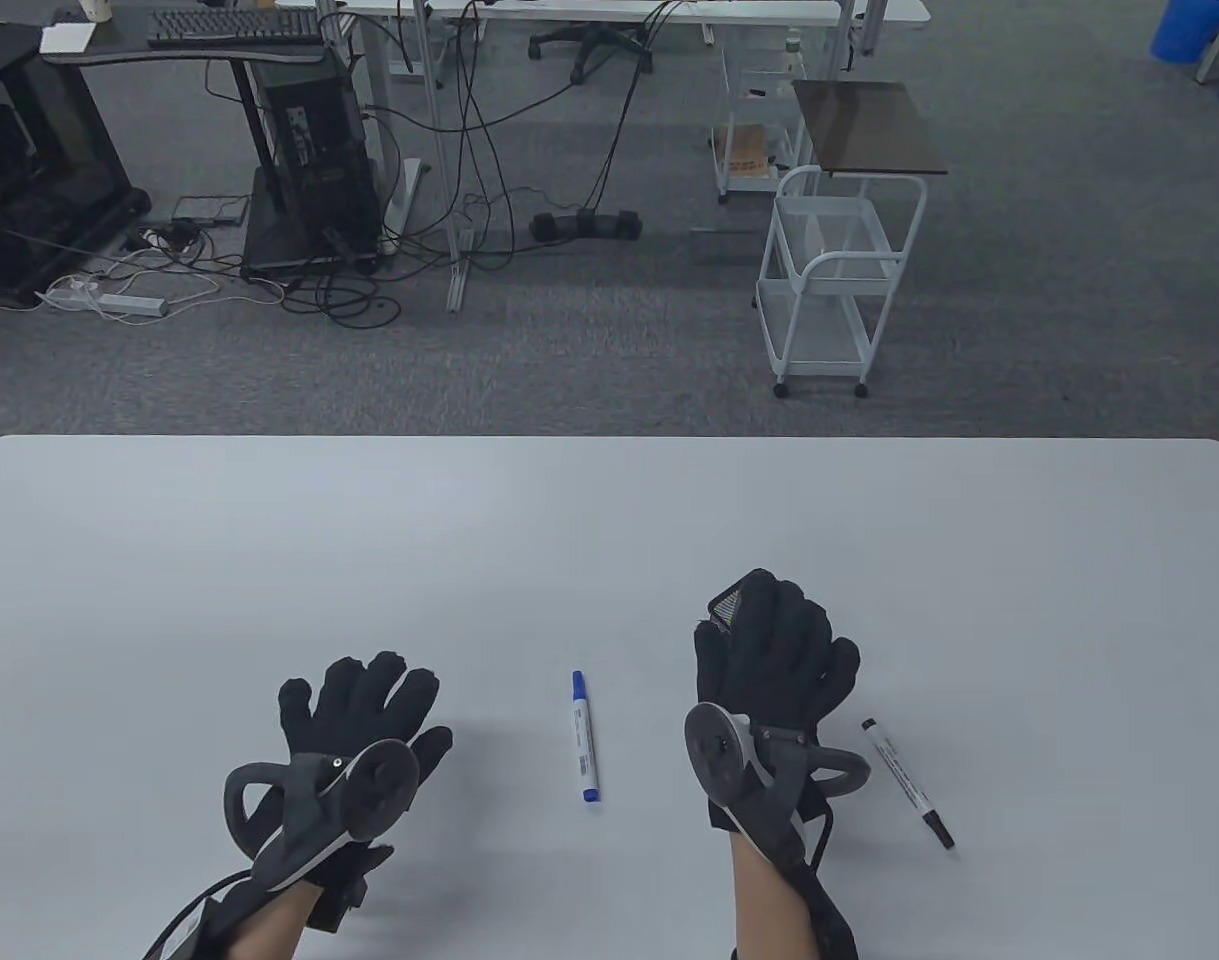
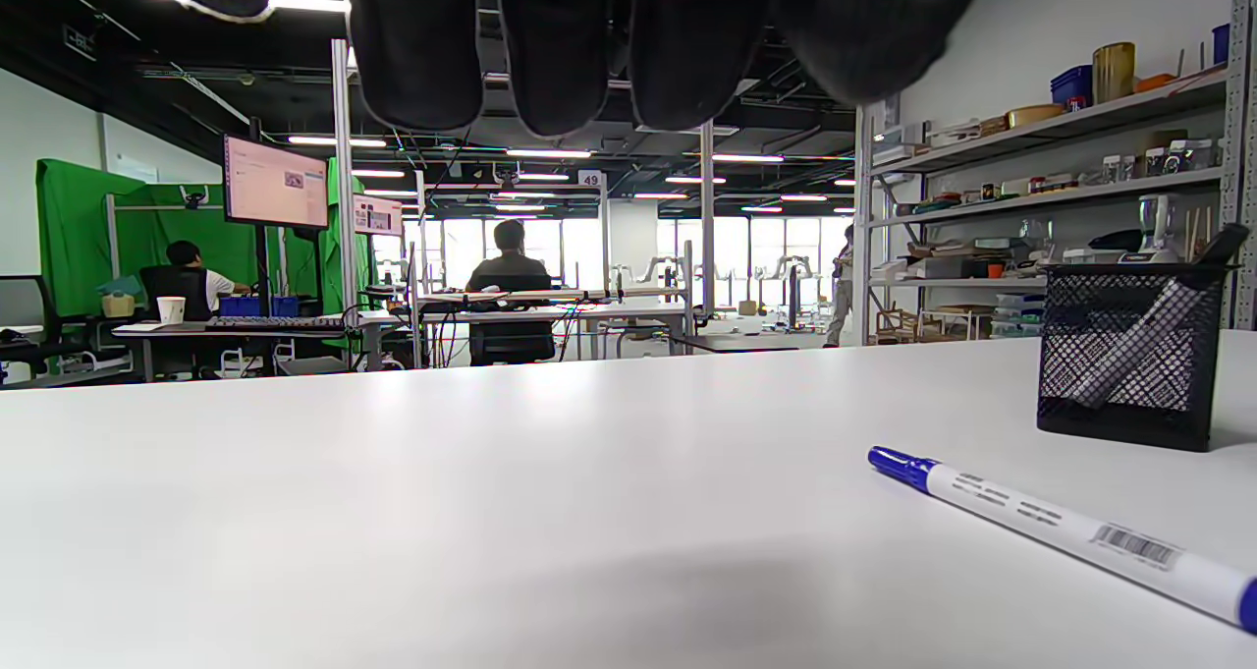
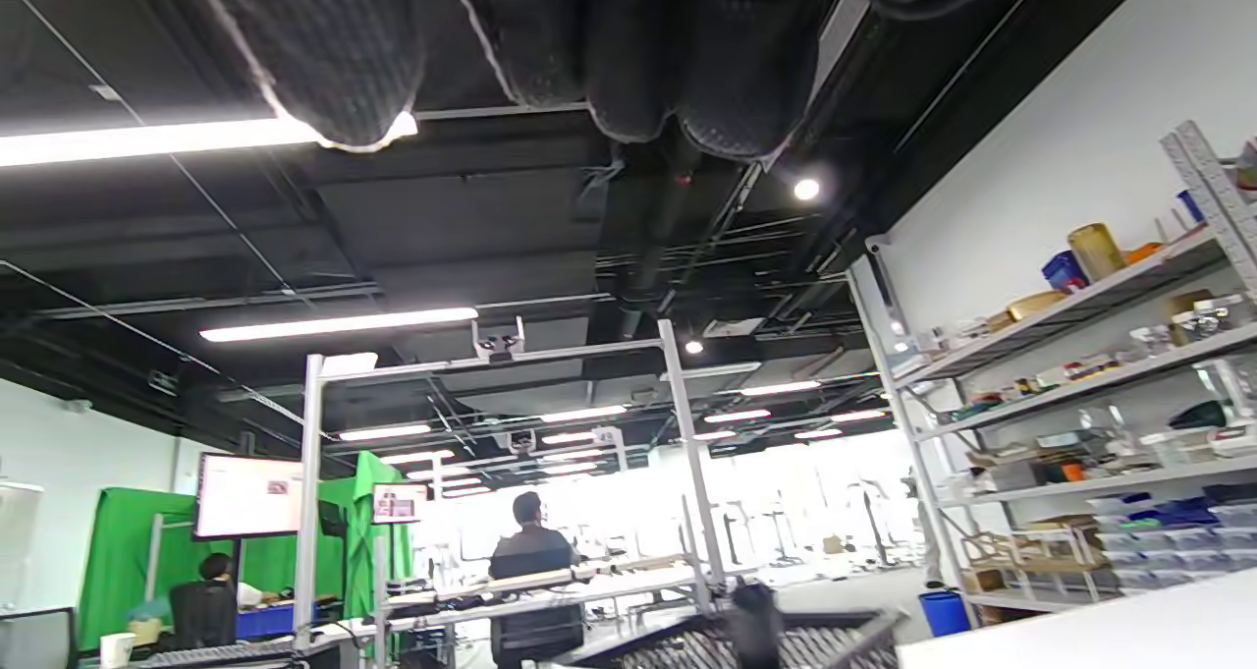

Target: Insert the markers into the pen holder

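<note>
Blue marker (image 1: 585, 737) lies flat on the white table (image 1: 269, 560), long axis 12-to-6, blue at both ends, white barrel with a barcode; print unreadable. Black marker (image 1: 907, 783) lies at 4 o'clock of the right hand (image 1: 769, 660), running 11-to-5. Black mesh pen holder (image 2: 1129, 355) stands upright, one marker leaning inside. Right hand hovers over it; grip unclear. Left hand (image 1: 354, 720) rests flat, fingers spread, holding nothing.

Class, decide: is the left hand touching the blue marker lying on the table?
Apart. The table view shows bare white table between the left hand and the blue marker.
</note>
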Demonstrator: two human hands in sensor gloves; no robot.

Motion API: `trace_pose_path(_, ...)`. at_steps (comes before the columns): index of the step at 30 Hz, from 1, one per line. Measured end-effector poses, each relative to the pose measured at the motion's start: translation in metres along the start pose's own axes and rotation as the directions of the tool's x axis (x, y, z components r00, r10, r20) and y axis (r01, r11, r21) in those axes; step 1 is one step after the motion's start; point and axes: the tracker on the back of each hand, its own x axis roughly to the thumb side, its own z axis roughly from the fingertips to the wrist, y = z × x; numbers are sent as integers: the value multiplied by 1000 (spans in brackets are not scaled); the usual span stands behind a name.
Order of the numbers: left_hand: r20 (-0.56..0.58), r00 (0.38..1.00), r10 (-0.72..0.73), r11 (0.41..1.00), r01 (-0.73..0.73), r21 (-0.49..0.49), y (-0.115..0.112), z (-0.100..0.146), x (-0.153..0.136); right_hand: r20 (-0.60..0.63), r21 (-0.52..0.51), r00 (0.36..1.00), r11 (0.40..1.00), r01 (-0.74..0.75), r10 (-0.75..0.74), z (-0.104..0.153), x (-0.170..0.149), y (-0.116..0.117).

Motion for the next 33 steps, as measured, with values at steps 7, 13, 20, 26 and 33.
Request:
trace_pose_path(7, 0, 1000, 8, 1000, -8, 9, 1, 1, -1, 68, 34, 992, 994, 107, -110, 7, 25, -25)
trace_pose_path(13, 4, 1000, 14, 1000, -15, 12, 1, 2, -1, 105, 199, 979, 968, 153, -176, 17, 51, -9)
trace_pose_path(20, -4, 1000, 10, 1000, -10, 18, 2, 2, -2, 77, 481, 979, 867, 129, -188, 31, 74, 35)
trace_pose_path(26, -8, 1000, 12, 1000, -12, 13, 2, 3, -3, 4, 683, 991, 724, 94, -132, 46, 81, 72)
trace_pose_path(33, -9, 1000, 12, 1000, -11, 12, 3, 3, -3, 41, 786, 998, 618, -3, -47, 64, 87, 104)
